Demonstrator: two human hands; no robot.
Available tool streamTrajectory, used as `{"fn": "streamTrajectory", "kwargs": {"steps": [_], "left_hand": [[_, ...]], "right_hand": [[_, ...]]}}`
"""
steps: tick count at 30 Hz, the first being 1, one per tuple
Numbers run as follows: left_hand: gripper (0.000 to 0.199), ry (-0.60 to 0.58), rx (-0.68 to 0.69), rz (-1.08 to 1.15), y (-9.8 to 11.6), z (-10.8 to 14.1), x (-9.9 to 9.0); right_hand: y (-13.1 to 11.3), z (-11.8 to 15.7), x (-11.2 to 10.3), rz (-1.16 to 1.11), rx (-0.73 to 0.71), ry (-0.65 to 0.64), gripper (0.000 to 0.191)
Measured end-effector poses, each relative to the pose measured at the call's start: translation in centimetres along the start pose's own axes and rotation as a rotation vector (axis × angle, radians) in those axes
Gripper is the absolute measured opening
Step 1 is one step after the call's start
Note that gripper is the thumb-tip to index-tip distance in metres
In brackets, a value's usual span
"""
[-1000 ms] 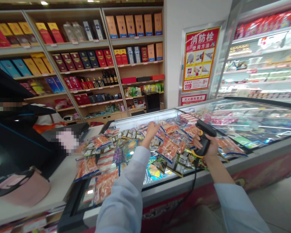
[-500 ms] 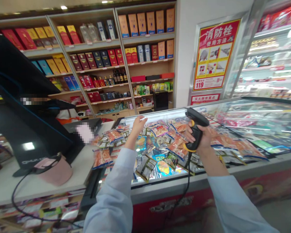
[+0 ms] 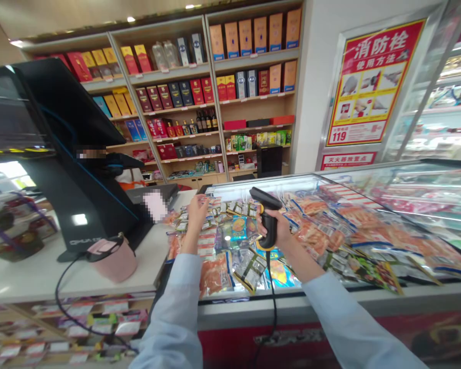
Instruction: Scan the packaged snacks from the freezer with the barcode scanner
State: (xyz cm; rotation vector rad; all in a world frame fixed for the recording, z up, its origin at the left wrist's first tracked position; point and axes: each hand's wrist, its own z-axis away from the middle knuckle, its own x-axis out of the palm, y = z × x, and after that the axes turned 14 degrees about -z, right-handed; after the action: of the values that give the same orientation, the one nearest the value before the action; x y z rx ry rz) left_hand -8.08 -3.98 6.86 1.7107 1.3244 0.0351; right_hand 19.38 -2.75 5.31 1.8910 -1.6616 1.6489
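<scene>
My right hand [image 3: 278, 228] is wrapped round the grip of a black barcode scanner [image 3: 267, 218] with yellow trim. Its head points up and to the left, and a dark cable [image 3: 272, 292] hangs from the handle. To the left, my left hand [image 3: 198, 209] is over the packets with its fingers loosely bent and apart; nothing shows in it. Under both hands, clear snack packets [image 3: 215, 274] with orange-brown contents lie on the glass top of a chest freezer [image 3: 249, 307]. Silver-and-green packets [image 3: 249, 269] and a bright blue packet [image 3: 238, 228] lie among them.
A white counter [image 3: 149, 269] on the left bears a black checkout terminal [image 3: 96, 205] and a pink holder [image 3: 113, 261]. Behind stand shelves of boxed bottles [image 3: 238, 84]. A red poster [image 3: 374, 84] hangs on the wall. More packets [image 3: 376, 230] cover the freezer's right part.
The view has turned left. My right hand has moved left with the scanner, closer to my left hand. Packets between the hands have shifted, and more now lie right of the scanner.
</scene>
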Motion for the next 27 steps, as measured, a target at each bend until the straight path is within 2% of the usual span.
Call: {"fn": "streamTrajectory", "kwargs": {"steps": [5,10,15,20,24,27], "left_hand": [[0.020,0.242,0.129,-0.277,-3.5,1.6,0.1],[0.024,0.347,0.162,-0.428,-5.9,3.0,0.9],[0.028,0.350,0.145,-0.476,-6.5,3.2,1.2],[0.047,0.344,-0.005,-0.611,-7.1,3.4,1.5],[0.063,0.263,-0.116,-0.753,-7.3,3.6,1.8],[0.069,0.197,-0.144,-0.818,-7.2,3.8,1.8]], "right_hand": [[3.9,-1.0,-3.1,-0.057,0.115,0.052,0.020],[5.6,-1.1,-5.0,-0.105,0.186,0.078,0.022],[5.3,-0.9,-5.1,-0.122,0.200,0.098,0.022],[5.2,-0.8,-5.0,-0.137,0.219,0.103,0.020],[5.2,-0.7,-4.9,-0.136,0.222,0.095,0.020],[5.1,-0.6,-4.8,-0.125,0.225,0.095,0.020]]}}
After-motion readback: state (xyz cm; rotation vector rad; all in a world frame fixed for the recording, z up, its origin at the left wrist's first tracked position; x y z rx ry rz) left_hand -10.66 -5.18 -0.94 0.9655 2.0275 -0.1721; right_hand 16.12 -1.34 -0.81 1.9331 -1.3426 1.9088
